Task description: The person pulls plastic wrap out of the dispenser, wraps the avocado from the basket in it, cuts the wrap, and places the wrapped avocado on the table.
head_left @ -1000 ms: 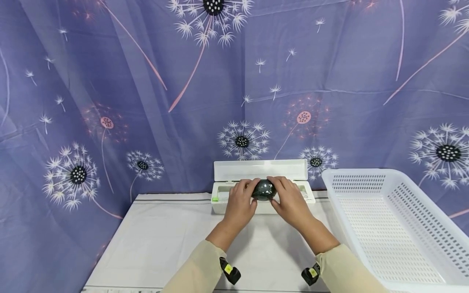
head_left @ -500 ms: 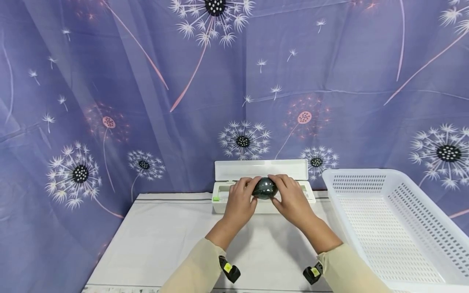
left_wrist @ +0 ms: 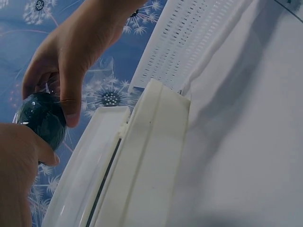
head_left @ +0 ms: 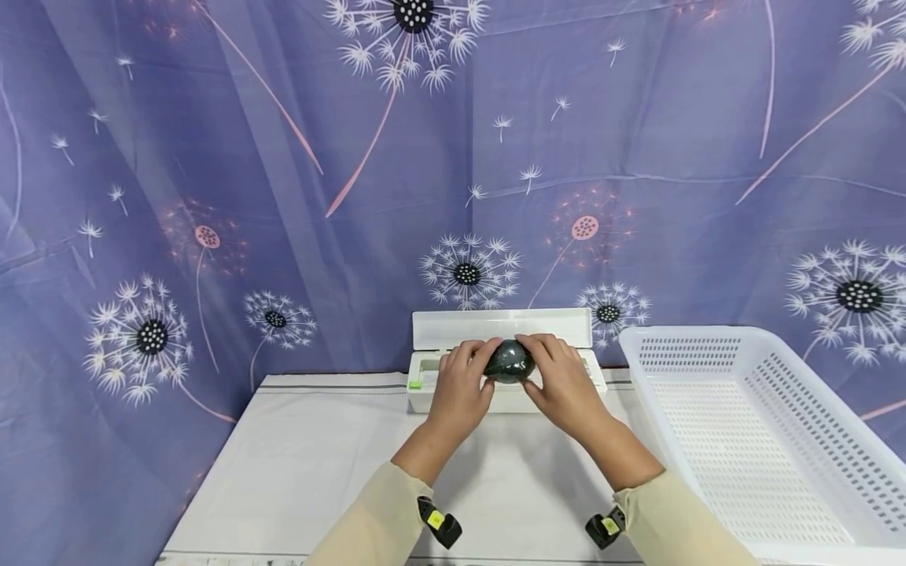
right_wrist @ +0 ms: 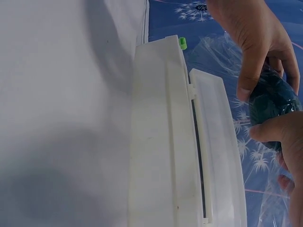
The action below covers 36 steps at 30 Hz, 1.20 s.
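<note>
Both hands hold a dark green, rounded thing (head_left: pixel 510 362) wrapped in clear plastic film. My left hand (head_left: pixel 460 385) grips its left side and my right hand (head_left: pixel 559 385) its right, thumbs toward me and fingers over the far side. In the left wrist view the dark thing (left_wrist: pixel 45 118) is up above the box, with thin film around it. Loose clear film (right_wrist: pixel 220 54) trails from it in the right wrist view. Behind and below the hands stands a long white cling film box (head_left: pixel 439 402), its lid (head_left: pixel 502 328) raised at the back.
A small green slider (head_left: pixel 415 385) sits at the box's left end. To the right is a large white perforated basket (head_left: pixel 654 417). White cloth (head_left: pixel 318 464) covers the table, and a purple dandelion-print curtain (head_left: pixel 354 275) hangs right behind it.
The dark green thing has risen very slightly and turned a little between the fingers. Both hands keep their hold; the box and basket stay put.
</note>
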Each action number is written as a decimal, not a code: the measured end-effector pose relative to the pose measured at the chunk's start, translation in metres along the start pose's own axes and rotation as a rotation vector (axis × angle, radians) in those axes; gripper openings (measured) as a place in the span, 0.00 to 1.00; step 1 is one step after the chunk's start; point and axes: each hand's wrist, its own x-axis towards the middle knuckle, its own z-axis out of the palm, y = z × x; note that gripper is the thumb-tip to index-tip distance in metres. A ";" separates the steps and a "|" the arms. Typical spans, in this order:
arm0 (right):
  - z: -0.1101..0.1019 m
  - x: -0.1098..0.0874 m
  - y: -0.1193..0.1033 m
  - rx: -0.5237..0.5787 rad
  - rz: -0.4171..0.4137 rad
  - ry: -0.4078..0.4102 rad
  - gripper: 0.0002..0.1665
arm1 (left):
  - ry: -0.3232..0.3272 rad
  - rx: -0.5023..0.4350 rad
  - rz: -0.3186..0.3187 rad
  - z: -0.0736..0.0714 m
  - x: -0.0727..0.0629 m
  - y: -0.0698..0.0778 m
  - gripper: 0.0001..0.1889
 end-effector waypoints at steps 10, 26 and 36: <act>-0.008 0.001 -0.003 -0.014 -0.038 0.036 0.44 | -0.007 0.017 0.022 -0.010 0.003 0.003 0.37; -0.017 0.003 -0.006 0.000 -0.055 0.060 0.45 | 0.035 0.017 0.048 -0.021 0.007 0.009 0.37; -0.021 0.003 -0.009 0.012 -0.072 0.088 0.45 | 0.057 0.022 0.061 -0.026 0.009 0.012 0.37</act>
